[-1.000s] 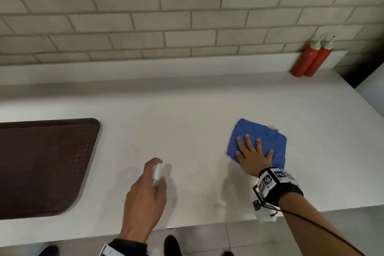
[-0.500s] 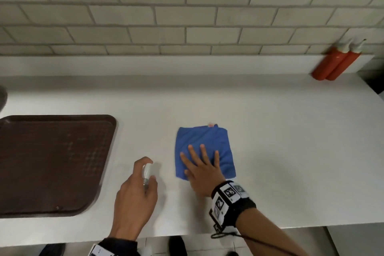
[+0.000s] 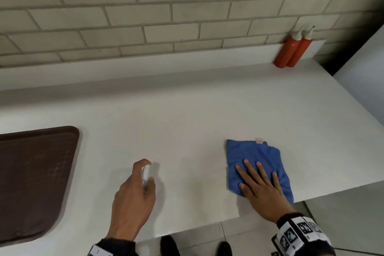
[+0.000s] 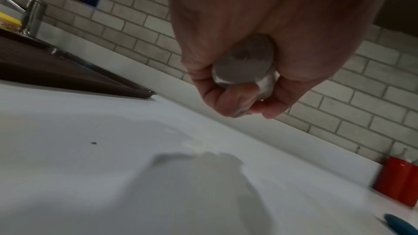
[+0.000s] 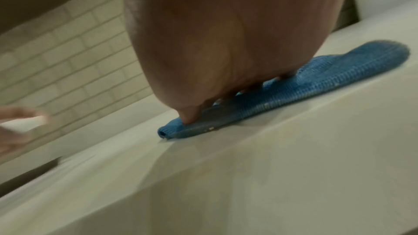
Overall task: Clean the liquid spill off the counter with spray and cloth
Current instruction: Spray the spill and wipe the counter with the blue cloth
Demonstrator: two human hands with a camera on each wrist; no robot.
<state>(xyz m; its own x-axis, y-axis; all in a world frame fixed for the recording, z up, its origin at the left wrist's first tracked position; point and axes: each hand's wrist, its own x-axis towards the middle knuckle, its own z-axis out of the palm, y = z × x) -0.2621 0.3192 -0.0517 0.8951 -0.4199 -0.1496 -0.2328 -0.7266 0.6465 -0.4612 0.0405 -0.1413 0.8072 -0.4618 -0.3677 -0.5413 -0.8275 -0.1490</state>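
Note:
A folded blue cloth lies on the white counter near its front edge. My right hand presses flat on it with straight, spread fingers; in the right wrist view the fingertips push into the blue cloth. My left hand grips a small clear spray bottle above the counter, left of the cloth, with the index finger over its top. The left wrist view shows the bottle's round base enclosed by curled fingers. A faint wet sheen lies on the counter by the cloth.
A dark brown tray sits on the counter at the left. Two orange squeeze bottles stand at the back right against the brick wall. The counter ends at the right, and its front edge runs just below the cloth. A tap stands beyond the tray.
My right hand has slid the cloth to the right along the counter, after sweeping it left half a second ago. The left hand keeps holding the spray bottle in about the same place.

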